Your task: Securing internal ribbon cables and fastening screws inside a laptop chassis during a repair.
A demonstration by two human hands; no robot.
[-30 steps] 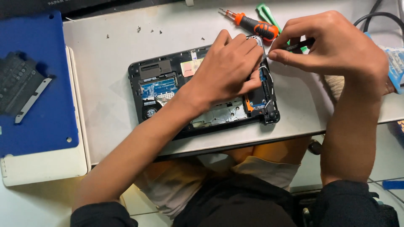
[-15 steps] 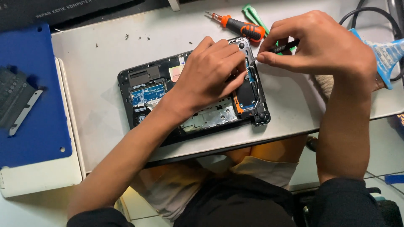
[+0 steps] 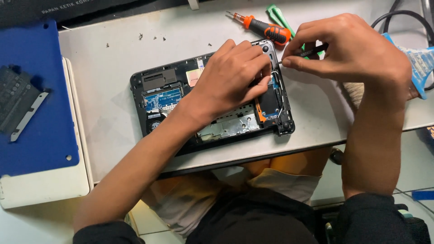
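Observation:
An opened small laptop base [image 3: 158,83] lies on a grey board, its circuit boards and metal shield exposed. My left hand [image 3: 228,79] rests on its upper right part, fingers curled down over the inner parts near the hinge corner. My right hand [image 3: 350,47] hovers just right of that corner and pinches a thin dark tool [image 3: 304,53] whose tip points at the laptop's right edge, close to my left fingertips. What my left fingers press on is hidden under them.
An orange-and-black screwdriver [image 3: 264,28] and a green pry tool [image 3: 279,16] lie behind the laptop. Small screws [image 3: 141,36] are scattered on the grey board [image 3: 104,113]. A blue cover [image 3: 40,126] with a dark part [image 3: 18,101] sits at left; black cable [image 3: 398,16] and a brush at right.
The view has shifted slightly, so everything sits a little lower and to the right. Both hands stay at the laptop's upper right corner; my right hand has come a little closer with the tool.

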